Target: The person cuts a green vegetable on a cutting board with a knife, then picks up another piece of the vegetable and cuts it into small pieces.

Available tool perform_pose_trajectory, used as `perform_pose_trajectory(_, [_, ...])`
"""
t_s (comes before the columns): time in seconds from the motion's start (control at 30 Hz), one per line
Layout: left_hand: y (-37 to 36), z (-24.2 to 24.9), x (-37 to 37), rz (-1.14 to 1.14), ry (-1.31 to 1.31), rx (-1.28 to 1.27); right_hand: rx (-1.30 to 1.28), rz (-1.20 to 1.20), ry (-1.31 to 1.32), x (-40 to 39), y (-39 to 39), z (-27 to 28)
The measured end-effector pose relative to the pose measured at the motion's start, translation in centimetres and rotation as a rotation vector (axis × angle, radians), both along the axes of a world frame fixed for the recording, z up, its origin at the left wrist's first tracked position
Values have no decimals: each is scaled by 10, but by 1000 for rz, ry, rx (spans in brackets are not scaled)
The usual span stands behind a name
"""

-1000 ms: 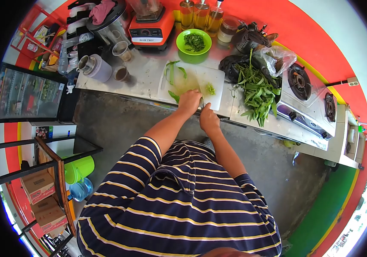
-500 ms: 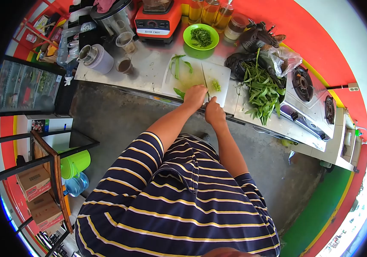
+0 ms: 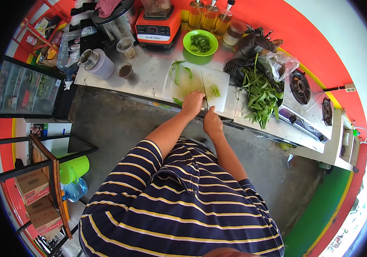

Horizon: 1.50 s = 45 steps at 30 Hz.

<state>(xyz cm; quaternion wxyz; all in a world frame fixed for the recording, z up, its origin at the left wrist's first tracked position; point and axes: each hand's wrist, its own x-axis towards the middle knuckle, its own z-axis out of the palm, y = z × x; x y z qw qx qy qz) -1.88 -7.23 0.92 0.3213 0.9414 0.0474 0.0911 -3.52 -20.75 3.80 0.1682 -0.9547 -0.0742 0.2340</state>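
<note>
My right hand (image 3: pixel 213 121) is closed round the handle of a knife (image 3: pixel 205 88) at the near edge of a white cutting board (image 3: pixel 222 79). The blade points away from me across the board. Left of the blade, my left hand (image 3: pixel 193 103) has its fingers curled down on the board. A green leaf (image 3: pixel 177 101) pokes out beside that palm; the part under the fingers is hidden. Chopped greens (image 3: pixel 215 91) lie in a small heap right of the blade. Loose long leaves (image 3: pixel 177 73) rest on the board's far left part.
Behind the board stands a green bowl (image 3: pixel 200 48) of chopped greens. A leafy bunch (image 3: pixel 260 96) lies to the right, beside a gas stove (image 3: pixel 305 109). A red blender (image 3: pixel 157 28), oil bottles (image 3: pixel 210 16) and a cup of brown liquid (image 3: pixel 125 71) stand on the steel counter (image 3: pixel 149 64).
The view has shifted slightly. Both hands remain at the board, and the left hand sits a little lower and nearer me along the blade. The chopped heap looks about the same.
</note>
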Motion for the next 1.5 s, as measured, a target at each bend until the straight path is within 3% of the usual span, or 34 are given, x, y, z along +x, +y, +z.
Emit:
perform_pose_trajectory(0.2, [3, -7, -6, -76, -6, 1, -21, 62, -3, 11, -4, 6])
perform_pose_trajectory(0.37, [2, 6, -8, 32, -2, -44, -68, 34, -12, 1, 5, 2])
perform_pose_trajectory(0.7, [7, 1, -8, 31, 33, -81, -13, 54, -3, 4, 8, 6])
perform_pose_trajectory(0.8, [7, -2, -8, 35, -65, -93, -45, -6, 14, 2, 12, 5])
perform_pose_trajectory(0.87, [7, 2, -8, 33, -22, -113, -59, 84, -10, 14, 14, 16])
perform_pose_trajectory(1.33, [13, -2, -11, 26, -7, -112, 48, -11, 50, 24, 17, 4])
perform_pose_trajectory(1.5, [18, 2, -7, 23, -5, -125, -33, -22, 95, 3, 17, 10])
